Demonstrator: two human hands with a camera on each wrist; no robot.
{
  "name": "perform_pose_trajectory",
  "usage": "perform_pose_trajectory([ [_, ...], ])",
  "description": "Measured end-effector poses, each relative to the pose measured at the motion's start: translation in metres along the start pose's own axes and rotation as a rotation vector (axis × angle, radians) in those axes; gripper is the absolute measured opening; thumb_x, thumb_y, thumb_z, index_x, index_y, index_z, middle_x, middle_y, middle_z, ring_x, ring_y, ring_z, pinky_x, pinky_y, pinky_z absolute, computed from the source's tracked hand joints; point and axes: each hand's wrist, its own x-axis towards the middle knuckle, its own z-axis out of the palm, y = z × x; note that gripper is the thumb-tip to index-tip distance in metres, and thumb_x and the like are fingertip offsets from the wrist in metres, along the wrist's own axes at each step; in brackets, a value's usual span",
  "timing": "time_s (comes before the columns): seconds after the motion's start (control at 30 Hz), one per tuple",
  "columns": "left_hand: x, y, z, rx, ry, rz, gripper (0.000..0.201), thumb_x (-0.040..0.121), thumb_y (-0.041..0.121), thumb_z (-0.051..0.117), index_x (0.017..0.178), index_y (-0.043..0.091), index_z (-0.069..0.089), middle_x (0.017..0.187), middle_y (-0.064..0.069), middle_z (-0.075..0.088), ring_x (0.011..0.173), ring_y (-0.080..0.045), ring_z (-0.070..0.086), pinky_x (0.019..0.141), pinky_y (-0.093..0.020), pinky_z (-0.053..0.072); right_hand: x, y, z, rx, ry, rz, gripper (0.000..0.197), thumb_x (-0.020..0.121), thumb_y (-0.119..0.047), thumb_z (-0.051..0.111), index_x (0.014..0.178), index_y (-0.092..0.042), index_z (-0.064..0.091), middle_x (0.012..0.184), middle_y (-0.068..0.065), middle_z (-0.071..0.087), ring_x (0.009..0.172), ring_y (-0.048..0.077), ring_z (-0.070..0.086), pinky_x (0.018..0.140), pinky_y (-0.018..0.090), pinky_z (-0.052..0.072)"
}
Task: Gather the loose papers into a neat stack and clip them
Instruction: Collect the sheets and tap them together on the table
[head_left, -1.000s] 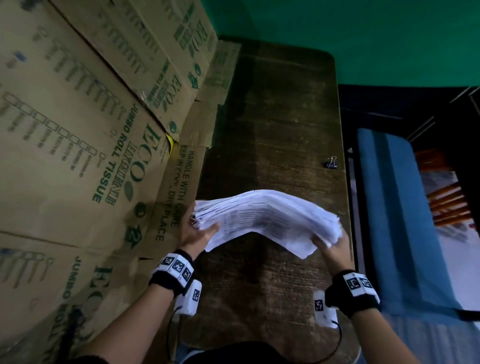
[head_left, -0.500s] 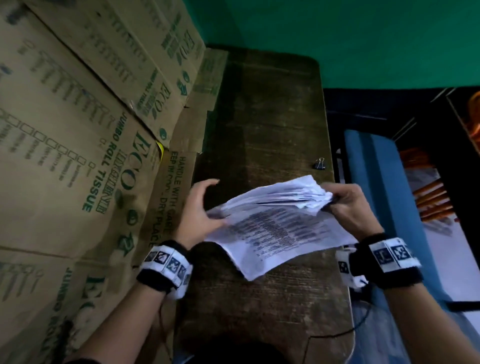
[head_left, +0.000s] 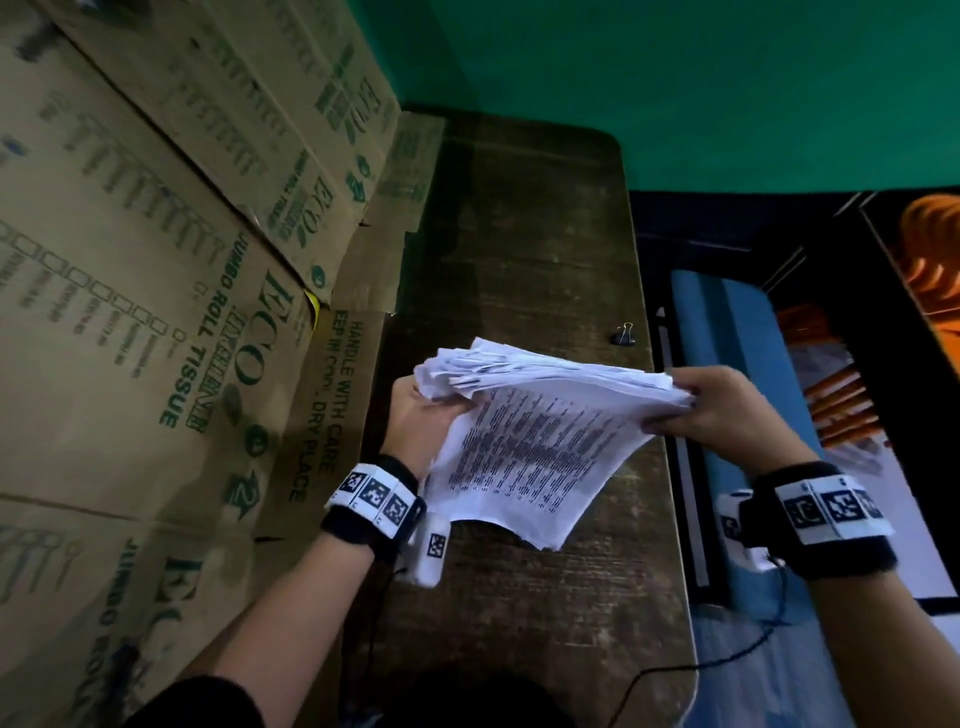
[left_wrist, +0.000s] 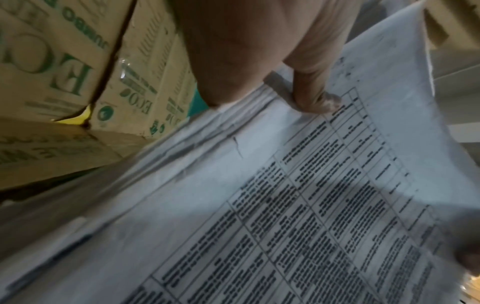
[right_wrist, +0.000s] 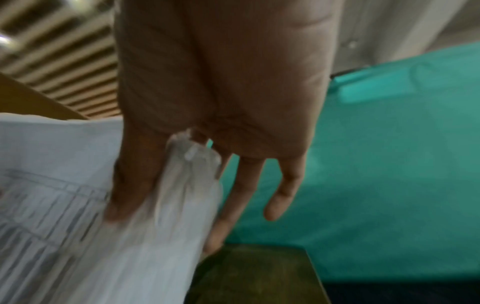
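A thick stack of printed white papers (head_left: 535, 436) is held in the air over the dark wooden table (head_left: 519, 234), tilted with its printed face toward me and its edges uneven. My left hand (head_left: 415, 421) grips the stack's left end; in the left wrist view its thumb (left_wrist: 317, 102) presses on the printed sheet (left_wrist: 285, 205). My right hand (head_left: 717, 405) pinches the stack's right end, thumb on the near face and fingers behind, as the right wrist view shows on the papers (right_wrist: 78, 205). A small black binder clip (head_left: 625, 333) lies on the table near its right edge, beyond the stack.
Large cardboard cartons (head_left: 156, 312) printed with green lettering line the table's left side. A green wall (head_left: 675, 78) stands behind the table. A blue-covered surface (head_left: 727, 364) lies to the right, below the table edge. A black cable (head_left: 727, 660) trails near the front.
The stack went from lying flat between both hands to being tipped up on edge. My left hand, briefly off the papers, has closed on the left end again.
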Motion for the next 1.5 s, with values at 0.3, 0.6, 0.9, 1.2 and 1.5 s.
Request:
perform_pose_trajectory([
  [0.3,0.008,0.000,0.008,-0.021,0.166,0.130,0.031,0.072,-0.008,0.076,0.084,0.019,0.069,0.085,0.012,0.075,0.087,-0.009,0.070,0.078,-0.026,0.055,0.001,-0.006,0.058,0.991,0.310,-0.081,0.042,0.069,0.010,0.077,0.109,0.004,0.065,0.104,0.011,0.072,0.096,0.023,0.068,0.085,0.035,0.054],
  [0.6,0.001,-0.023,-0.003,0.187,0.048,0.068,0.030,0.080,0.004,0.073,0.107,0.008,0.062,0.101,0.009,0.067,0.094,0.002,0.064,0.086,-0.019,0.052,-0.004,-0.009,0.098,0.924,0.439,-0.065,0.038,0.078,0.013,0.069,0.112,0.007,0.053,0.102,-0.002,0.066,0.096,0.007,0.062,0.089,0.028,0.048],
  [0.9,0.026,-0.028,-0.015,0.171,-0.081,0.070,0.037,0.068,-0.005,0.059,0.105,-0.005,0.057,0.095,-0.004,0.067,0.090,-0.005,0.065,0.079,-0.021,0.052,0.016,0.004,0.092,0.942,0.304,-0.067,0.050,0.061,0.003,0.072,0.107,-0.011,0.056,0.096,-0.016,0.067,0.090,0.004,0.061,0.081,0.028,0.050],
  [1.2,0.036,-0.024,-0.016,0.070,-0.149,0.050,0.036,0.073,-0.008,0.065,0.107,-0.002,0.056,0.095,0.002,0.066,0.090,-0.011,0.064,0.080,-0.028,0.052,0.020,0.005,0.100,1.012,0.404,0.005,0.031,0.070,0.008,0.077,0.099,-0.001,0.071,0.095,0.002,0.075,0.089,0.019,0.069,0.087,0.047,0.055],
  [1.5,0.039,-0.034,-0.010,0.057,-0.199,-0.107,0.046,0.080,-0.013,0.061,0.121,0.004,0.050,0.119,-0.006,0.064,0.114,-0.020,0.061,0.083,-0.021,0.053,0.023,0.005,0.099,0.990,0.378,0.132,0.025,0.068,0.000,0.082,0.086,-0.014,0.073,0.090,0.005,0.076,0.085,0.021,0.072,0.079,0.047,0.056],
])
